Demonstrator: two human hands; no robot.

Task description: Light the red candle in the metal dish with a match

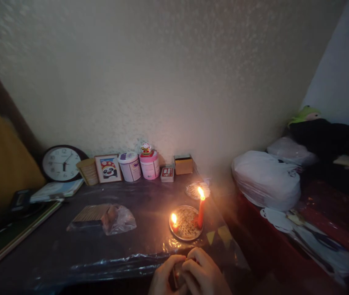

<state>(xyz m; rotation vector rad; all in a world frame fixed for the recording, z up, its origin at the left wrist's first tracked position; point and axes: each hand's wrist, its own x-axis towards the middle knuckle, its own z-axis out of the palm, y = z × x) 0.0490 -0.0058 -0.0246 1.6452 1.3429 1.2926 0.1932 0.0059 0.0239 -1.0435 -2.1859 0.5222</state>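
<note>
At the table's front edge, my left hand (164, 276) and my right hand (205, 273) are close together, fingers bent and closed around a small brownish thing (178, 273). The fingers hide most of it, and its kind does not show. Just beyond them lies a round plate (186, 238) with a grainy-looking surface. A tall red candle (201, 214) burns upright at the plate's right side. On its left side a much shorter candle (175, 227) is also lit. Two yellow pieces with pointed shapes (224, 234) lie to the right of the plate.
A clear bag (122, 221) with thin sticks lies on the left of the dark table. Along the wall stand a clock (62, 164), a panda picture (109, 169), two canisters (130, 168) and a small box (183, 165). A white plastic bag (266, 178) sits to the right.
</note>
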